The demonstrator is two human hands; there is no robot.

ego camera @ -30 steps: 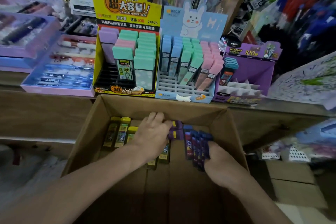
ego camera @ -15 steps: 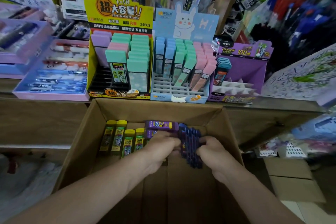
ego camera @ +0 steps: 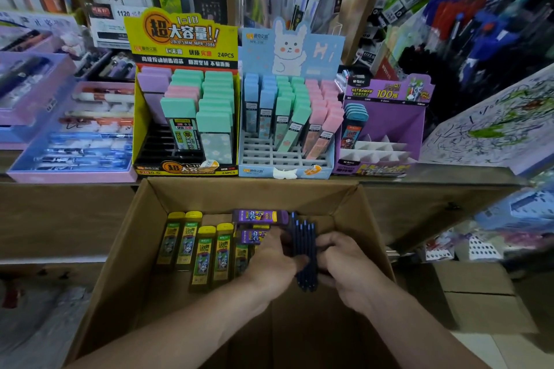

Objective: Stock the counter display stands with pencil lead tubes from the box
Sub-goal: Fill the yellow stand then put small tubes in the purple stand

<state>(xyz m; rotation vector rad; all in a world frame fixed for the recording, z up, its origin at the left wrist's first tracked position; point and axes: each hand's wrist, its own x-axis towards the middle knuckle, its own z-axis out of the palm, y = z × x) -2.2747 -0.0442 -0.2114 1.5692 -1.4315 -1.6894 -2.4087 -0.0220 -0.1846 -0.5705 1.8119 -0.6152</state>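
Fingers of the left hand point(ego camera: 269, 260) and right hand point(ego camera: 344, 263) curl in from either side and clamp a bundle of dark blue tubes point(ego camera: 304, 252) just below the frame's centre, inside the cardboard box point(ego camera: 141, 228). Left of the bundle lie yellow-capped tubes point(ego camera: 195, 249); just above it, two purple tubes point(ego camera: 259, 216). On the counter above the box stand the yellow stand point(ego camera: 180, 36), blue rabbit stand point(ego camera: 299, 51) and purple stand point(ego camera: 395, 120), the last holding a few tubes at its left.

Desk point(ego camera: 467, 171) has three stands lined up side by side: yellow stand point(ego camera: 186, 170), blue bunny stand point(ego camera: 263, 156), purple stand point(ego camera: 392, 120). Left of the yellow one sits a lilac tray point(ego camera: 72, 177) of pens point(ego camera: 90, 141).
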